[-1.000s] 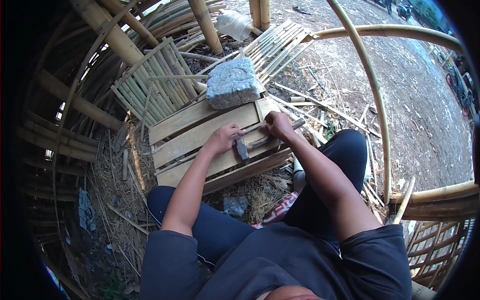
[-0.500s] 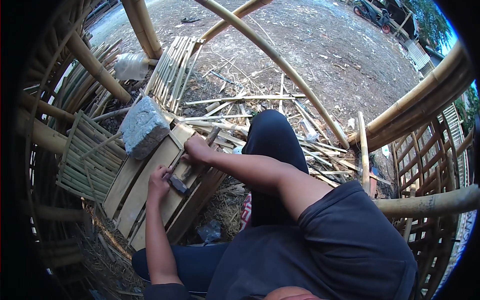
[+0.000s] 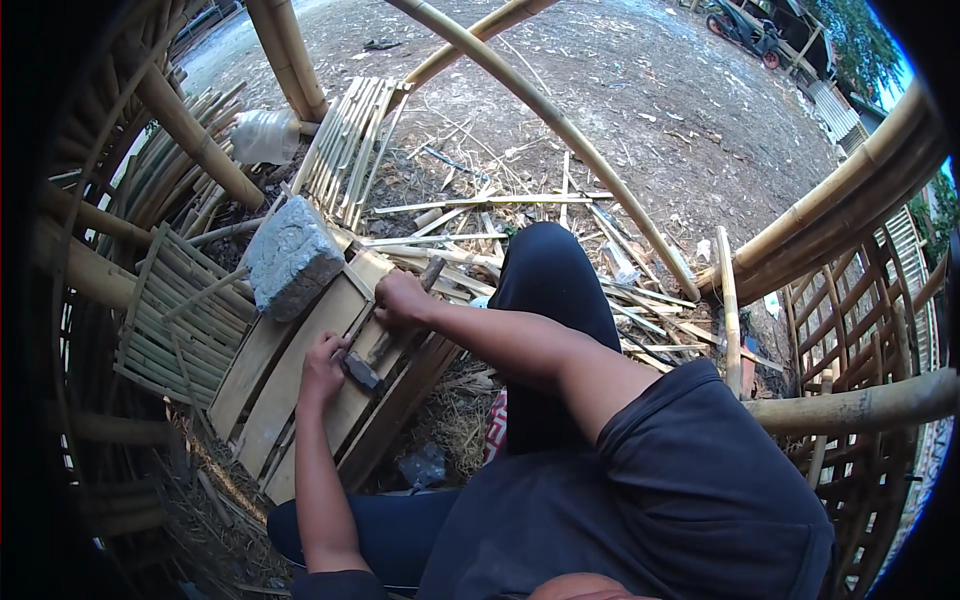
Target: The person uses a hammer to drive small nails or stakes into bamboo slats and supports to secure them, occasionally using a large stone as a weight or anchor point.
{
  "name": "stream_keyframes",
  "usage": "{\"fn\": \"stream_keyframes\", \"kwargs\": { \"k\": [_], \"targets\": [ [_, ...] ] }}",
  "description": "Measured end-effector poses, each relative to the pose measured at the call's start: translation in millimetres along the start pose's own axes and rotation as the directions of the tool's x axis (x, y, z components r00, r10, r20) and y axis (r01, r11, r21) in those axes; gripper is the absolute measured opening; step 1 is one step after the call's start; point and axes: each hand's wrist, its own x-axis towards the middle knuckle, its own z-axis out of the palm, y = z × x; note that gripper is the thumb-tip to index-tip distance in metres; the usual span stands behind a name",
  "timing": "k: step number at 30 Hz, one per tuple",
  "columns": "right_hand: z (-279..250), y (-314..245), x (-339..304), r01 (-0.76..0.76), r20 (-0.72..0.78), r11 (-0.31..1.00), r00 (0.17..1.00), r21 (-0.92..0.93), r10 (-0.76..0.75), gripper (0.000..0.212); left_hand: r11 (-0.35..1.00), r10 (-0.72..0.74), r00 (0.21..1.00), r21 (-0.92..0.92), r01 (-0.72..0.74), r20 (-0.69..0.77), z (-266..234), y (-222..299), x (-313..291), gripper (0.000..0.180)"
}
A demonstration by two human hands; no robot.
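Observation:
My right hand is closed round the wooden handle of a hammer. Its dark metal head hangs low over a slatted wooden bench, close to my left hand. My left hand rests on the slats with its fingers bent together near a thin strip. Whatever those fingertips pinch is hidden. A rough grey concrete block sits on the far left part of the bench.
A panel of bamboo slats leans left of the bench. Split bamboo strips litter the ground ahead. Bamboo poles frame the space, and a horizontal pole stands at the right. A plastic bottle lies far left.
Both hands stay nearly in place, with the hammer still in the right one. The whole view has shifted very slightly.

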Motion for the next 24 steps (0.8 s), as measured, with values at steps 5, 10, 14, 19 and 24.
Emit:
{"fn": "stream_keyframes", "kwargs": {
  "k": [5,10,14,19,24],
  "targets": [
    [5,4,3,0.017,-0.080,1.000,0.997,-0.004,-0.018,0.015,1.000,0.003,1.000,0.018,-0.004,0.030,-5,-1,-2,0.024],
    [8,9,5,0.041,-0.069,0.999,0.997,0.002,-0.041,0.017,0.999,-0.012,0.999,0.040,0.010,0.035,-3,1,-1,0.026],
    [9,11,6,0.033,-0.062,0.999,0.998,0.013,-0.032,0.017,0.999,-0.027,0.999,0.019,0.027,0.026,-1,-4,-2,0.024],
    [9,11,4,0.017,-0.043,1.000,0.999,0.015,-0.016,0.018,0.997,0.063,0.998,0.040,-0.062,-0.020,3,-6,0,0.020],
    [9,8,7,0.017,-0.021,0.998,1.000,0.059,-0.016,0.019,1.000,-0.008,1.000,-0.020,0.008,0.023,1,-11,1,0.019]
  ]
}}
